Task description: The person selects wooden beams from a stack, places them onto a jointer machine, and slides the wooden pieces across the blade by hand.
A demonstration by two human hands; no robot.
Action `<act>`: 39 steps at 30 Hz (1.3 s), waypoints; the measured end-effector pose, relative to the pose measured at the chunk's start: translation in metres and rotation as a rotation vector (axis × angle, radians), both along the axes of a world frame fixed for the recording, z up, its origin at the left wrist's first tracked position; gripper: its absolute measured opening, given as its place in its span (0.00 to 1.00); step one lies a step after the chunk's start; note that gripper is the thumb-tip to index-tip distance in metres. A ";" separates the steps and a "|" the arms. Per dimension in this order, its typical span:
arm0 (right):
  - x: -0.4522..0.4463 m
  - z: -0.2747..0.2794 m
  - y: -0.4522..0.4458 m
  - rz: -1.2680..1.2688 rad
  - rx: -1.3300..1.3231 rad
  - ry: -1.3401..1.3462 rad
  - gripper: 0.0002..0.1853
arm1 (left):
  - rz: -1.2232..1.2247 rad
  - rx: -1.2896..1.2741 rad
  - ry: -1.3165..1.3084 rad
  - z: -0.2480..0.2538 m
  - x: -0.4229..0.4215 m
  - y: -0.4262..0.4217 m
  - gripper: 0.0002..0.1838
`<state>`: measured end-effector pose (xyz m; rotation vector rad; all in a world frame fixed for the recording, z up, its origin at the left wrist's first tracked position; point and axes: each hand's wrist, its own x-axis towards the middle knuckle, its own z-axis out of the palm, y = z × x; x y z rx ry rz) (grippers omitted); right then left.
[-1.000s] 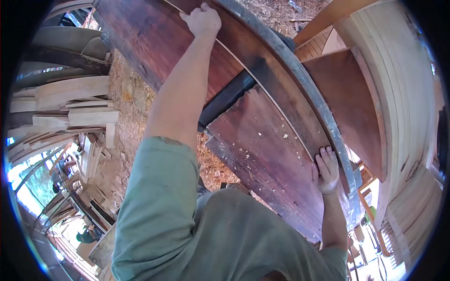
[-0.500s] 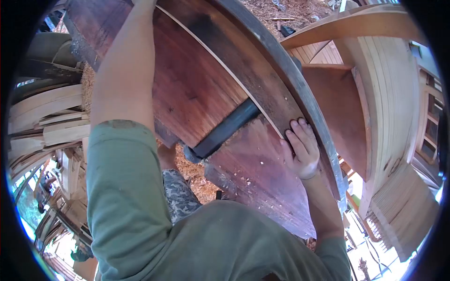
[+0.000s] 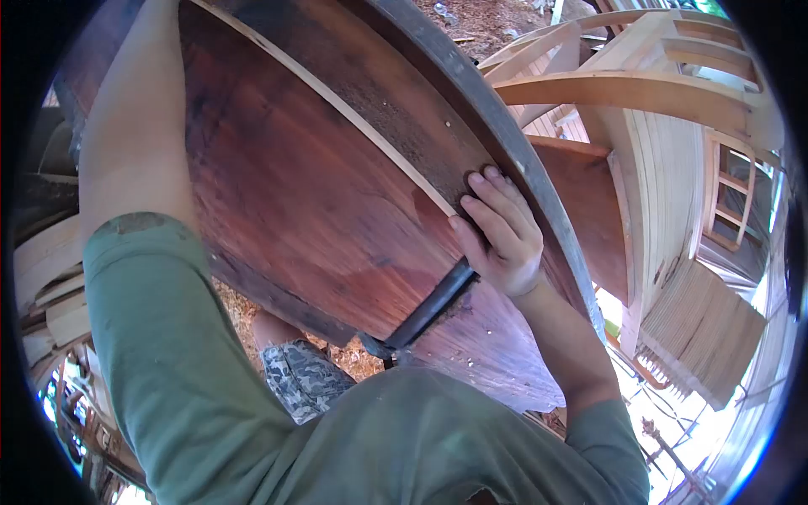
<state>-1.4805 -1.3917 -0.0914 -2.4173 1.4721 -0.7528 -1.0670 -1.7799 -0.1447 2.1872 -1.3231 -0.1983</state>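
My right hand point(image 3: 507, 231) lies on a curved brown wooden surface, fingers spread and stretched out. Its thumb touches the lower visible end of a thin, pale wooden strip point(image 3: 353, 118), which runs along the reddish boards to the upper left. Whether the strip continues under the hand I cannot tell. Just below the palm, a dark bar point(image 3: 431, 307) crosses the wide reddish-brown wooden panel point(image 3: 295, 185). My left arm reaches along the panel to the top left, and its hand is cut off by the top edge of view.
A grey-edged curved rim point(image 3: 513, 135) borders the panel on the right. Beyond it stand a pale curved wooden frame point(image 3: 623, 88) and a ribbed wooden block point(image 3: 703, 332). Stacked boards point(image 3: 63, 295) lie at left, and wood shavings point(image 3: 240, 316) cover the ground.
My right hand has slid up and left along the panel, from beyond the dark bar to its upper end. The strip's visible end has shifted with it. My left hand has left the view.
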 end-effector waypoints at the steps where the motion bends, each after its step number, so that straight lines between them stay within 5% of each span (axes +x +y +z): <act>1: 0.009 -0.001 -0.010 -0.008 -0.006 0.012 0.16 | -0.010 0.039 -0.050 -0.002 0.009 -0.008 0.28; 7: 0.037 0.004 -0.040 0.002 0.037 0.027 0.16 | -0.095 0.155 -0.271 0.005 0.038 -0.049 0.23; 10: 0.036 0.001 -0.037 0.000 0.019 0.020 0.15 | -0.252 -0.077 0.005 0.000 0.045 -0.017 0.34; 12: 0.039 0.005 -0.036 -0.022 0.013 -0.022 0.14 | -0.122 -0.017 0.543 -0.010 0.053 0.015 0.18; 14: 0.042 0.007 -0.034 -0.050 0.014 -0.009 0.14 | -0.137 -0.311 1.219 -0.014 0.063 0.103 0.09; 17: 0.046 0.005 -0.030 -0.059 -0.019 -0.047 0.14 | 0.011 -0.673 1.166 0.043 0.059 0.322 0.18; 19: 0.052 0.006 -0.021 -0.071 -0.001 -0.033 0.23 | 0.292 -0.452 1.025 -0.001 0.087 0.480 0.19; 22: 0.074 0.009 0.003 -0.104 0.059 -0.071 0.36 | 0.297 0.577 0.221 -0.089 0.118 0.754 0.15; 24: 0.106 0.023 0.022 -0.330 0.110 0.034 0.48 | 0.217 0.913 0.325 -0.075 0.119 0.918 0.15; 28: 0.146 0.042 0.044 -0.428 0.376 0.223 0.50 | -0.541 1.476 -0.027 -0.022 0.114 1.102 0.17; 32: 0.203 0.071 0.120 -0.406 0.444 0.249 0.44 | -0.504 1.167 -0.166 -0.014 0.119 1.140 0.10; 35: 0.237 0.075 0.191 -0.386 0.477 0.203 0.45 | -0.373 1.216 -0.040 -0.036 0.137 1.084 0.06; 36: 0.239 0.083 0.214 -0.373 0.566 0.154 0.48 | -0.425 1.071 -0.228 -0.042 0.138 1.063 0.07; 38: 0.220 0.059 0.248 -0.231 0.664 -0.099 0.55 | 0.180 0.704 0.249 -0.021 0.122 1.006 0.15; 39: 0.198 0.073 0.265 0.001 1.036 -0.535 0.50 | 0.397 0.440 0.444 0.003 0.106 0.977 0.20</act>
